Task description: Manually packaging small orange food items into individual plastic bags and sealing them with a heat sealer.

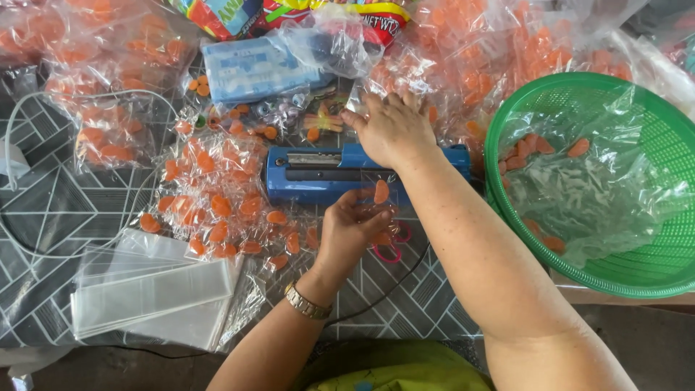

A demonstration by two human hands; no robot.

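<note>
Leaning over the bench [43, 217] with its grey geometric cover, the person works just in front of me, a yellow-green garment at the bottom edge. Nearest lies a stack of empty clear sleeves [148, 293], left of the left hand [353, 223], which wears a gold wristwatch [307, 303]. Its fingers are pinched narrow on a clear little bag [376, 206] with an orange candy [381, 192] inside, held at the front edge of the blue heat sealer [318, 174]. Pink-handled scissors [391, 250] peek out beneath that hand. The right hand [391, 130] lies flat on top of the sealer's arm, fingers spread wide and holding nothing. Loose orange candies [217, 206] on clear plastic are scattered left of the sealer. To the right sits a green mesh basket [651, 123] lined with plastic, a few candies inside. Farther back are a pale blue packet [253, 69], bags of orange candies [108, 80] and colourful wrappers [289, 14] at the far edge.
</note>
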